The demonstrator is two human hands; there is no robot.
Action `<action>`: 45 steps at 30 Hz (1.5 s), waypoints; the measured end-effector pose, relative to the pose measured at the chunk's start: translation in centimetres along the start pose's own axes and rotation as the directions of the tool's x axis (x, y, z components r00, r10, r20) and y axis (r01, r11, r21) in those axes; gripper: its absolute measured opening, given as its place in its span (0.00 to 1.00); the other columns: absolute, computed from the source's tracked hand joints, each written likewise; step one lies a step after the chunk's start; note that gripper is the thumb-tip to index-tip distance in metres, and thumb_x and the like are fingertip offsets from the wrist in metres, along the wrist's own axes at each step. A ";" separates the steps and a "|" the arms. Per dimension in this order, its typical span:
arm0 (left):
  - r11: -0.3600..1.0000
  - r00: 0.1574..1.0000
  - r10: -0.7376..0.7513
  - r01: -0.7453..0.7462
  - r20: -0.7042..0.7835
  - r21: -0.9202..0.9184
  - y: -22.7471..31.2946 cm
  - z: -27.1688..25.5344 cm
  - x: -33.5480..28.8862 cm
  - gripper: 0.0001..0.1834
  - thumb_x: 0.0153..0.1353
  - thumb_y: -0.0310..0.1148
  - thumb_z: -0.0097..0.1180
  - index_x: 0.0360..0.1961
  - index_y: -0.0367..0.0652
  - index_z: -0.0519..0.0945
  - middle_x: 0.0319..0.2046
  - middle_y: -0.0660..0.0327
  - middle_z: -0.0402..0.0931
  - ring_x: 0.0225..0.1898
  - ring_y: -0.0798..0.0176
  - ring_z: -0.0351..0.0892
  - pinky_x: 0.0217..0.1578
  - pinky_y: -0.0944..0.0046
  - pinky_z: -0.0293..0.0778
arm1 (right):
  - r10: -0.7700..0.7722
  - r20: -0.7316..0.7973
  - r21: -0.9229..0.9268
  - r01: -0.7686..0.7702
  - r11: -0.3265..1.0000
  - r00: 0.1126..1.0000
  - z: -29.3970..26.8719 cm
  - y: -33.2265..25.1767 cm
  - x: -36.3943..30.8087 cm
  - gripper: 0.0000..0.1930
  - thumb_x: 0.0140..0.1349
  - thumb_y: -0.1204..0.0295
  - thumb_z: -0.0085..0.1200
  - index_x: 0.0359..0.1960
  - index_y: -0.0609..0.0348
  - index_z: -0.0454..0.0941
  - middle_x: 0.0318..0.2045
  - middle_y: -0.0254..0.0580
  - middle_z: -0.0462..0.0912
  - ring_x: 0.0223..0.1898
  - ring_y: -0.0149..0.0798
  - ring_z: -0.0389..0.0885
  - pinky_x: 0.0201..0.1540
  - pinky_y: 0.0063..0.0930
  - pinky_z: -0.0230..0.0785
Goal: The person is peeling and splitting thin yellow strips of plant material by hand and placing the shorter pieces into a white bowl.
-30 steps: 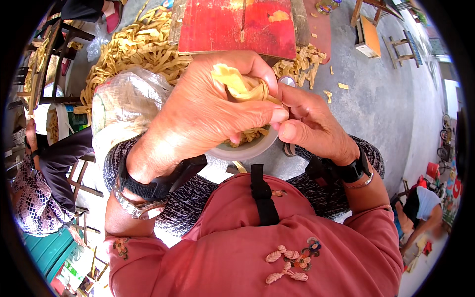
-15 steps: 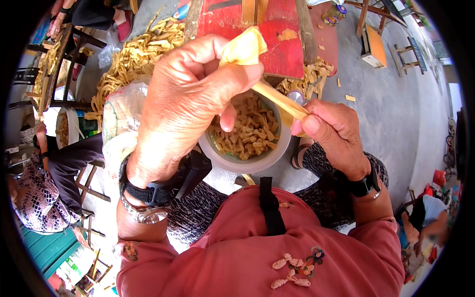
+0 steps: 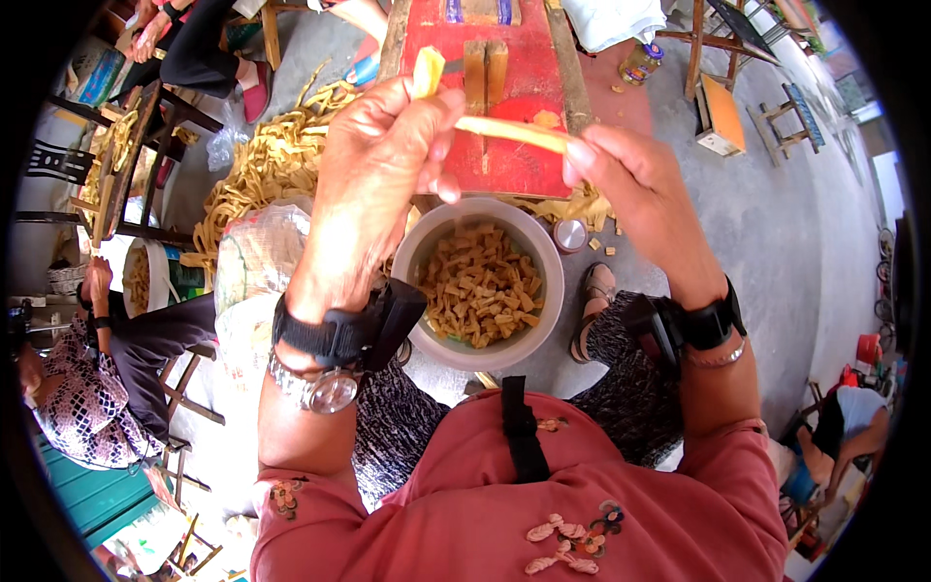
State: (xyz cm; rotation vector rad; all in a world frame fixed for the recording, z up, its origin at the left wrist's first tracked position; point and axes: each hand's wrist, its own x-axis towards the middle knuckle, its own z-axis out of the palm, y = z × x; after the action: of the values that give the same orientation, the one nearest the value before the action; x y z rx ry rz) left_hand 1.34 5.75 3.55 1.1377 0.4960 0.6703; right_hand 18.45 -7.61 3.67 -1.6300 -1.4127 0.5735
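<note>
Left hand [image 3: 388, 145]: I logged it raised, wrist below knuckles in view, fingers curled and thumb clamped on a yellow strip [image 3: 514, 133]. Right hand [image 3: 635, 179]: raised opposite, forearm slanting inward, thumb and fingertips pinching the strip's far end. Strip: hung nearly level between both hands, crossing my view of the red tabletop [image 3: 533, 87]. Pale bowl [image 3: 554, 281]: sat nearer the person, holding chopped pieces [image 3: 480, 286].

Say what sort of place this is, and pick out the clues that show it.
Probably a small, informal workroom: a heap of yellowish strips lies on the grey floor, a pale bowl holds short pieces, and a worn red bench stands beyond it.
</note>
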 end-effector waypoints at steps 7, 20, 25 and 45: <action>0.978 0.984 0.081 -0.047 -0.159 0.204 -0.2 1.1 2.7 0.07 0.61 0.30 0.52 0.36 0.37 0.76 0.19 0.67 0.68 0.15 0.77 0.60 0.18 0.74 0.66 | -0.117 -0.115 -0.207 0.091 0.974 0.987 -0.4 0.6 2.7 0.15 0.64 0.65 0.45 0.26 0.64 0.72 0.18 0.50 0.72 0.20 0.46 0.69 0.25 0.35 0.59; 0.792 0.994 -0.028 0.088 -0.108 0.604 -1.1 -1.0 2.5 0.10 0.61 0.36 0.56 0.37 0.41 0.80 0.22 0.66 0.77 0.19 0.79 0.68 0.16 0.77 0.65 | 0.053 -0.088 0.001 -0.053 0.999 0.995 1.1 2.9 1.3 0.13 0.64 0.66 0.46 0.27 0.65 0.71 0.15 0.47 0.66 0.17 0.37 0.64 0.23 0.34 0.58; 0.740 0.897 -0.402 0.199 0.185 0.642 -1.7 0.8 -2.1 0.14 0.62 0.40 0.55 0.40 0.39 0.79 0.21 0.68 0.74 0.18 0.78 0.69 0.20 0.76 0.67 | -0.181 -0.127 0.001 0.183 0.983 0.975 1.8 1.4 -0.4 0.12 0.65 0.65 0.47 0.31 0.63 0.72 0.15 0.44 0.66 0.16 0.32 0.64 0.21 0.29 0.58; 0.873 0.838 -0.471 0.396 0.276 0.286 -4.7 2.4 -5.0 0.13 0.66 0.35 0.49 0.44 0.37 0.75 0.27 0.68 0.73 0.24 0.77 0.70 0.26 0.76 0.69 | 0.007 -0.186 0.350 0.060 0.935 0.983 5.7 0.5 -6.2 0.10 0.67 0.69 0.42 0.35 0.64 0.73 0.28 0.37 0.76 0.30 0.27 0.72 0.33 0.21 0.65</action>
State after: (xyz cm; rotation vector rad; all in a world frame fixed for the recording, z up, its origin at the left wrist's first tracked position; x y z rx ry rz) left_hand 0.49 -0.55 0.15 1.2590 0.5179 0.0124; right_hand 12.62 -11.72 -0.85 -1.3358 -1.1188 0.6059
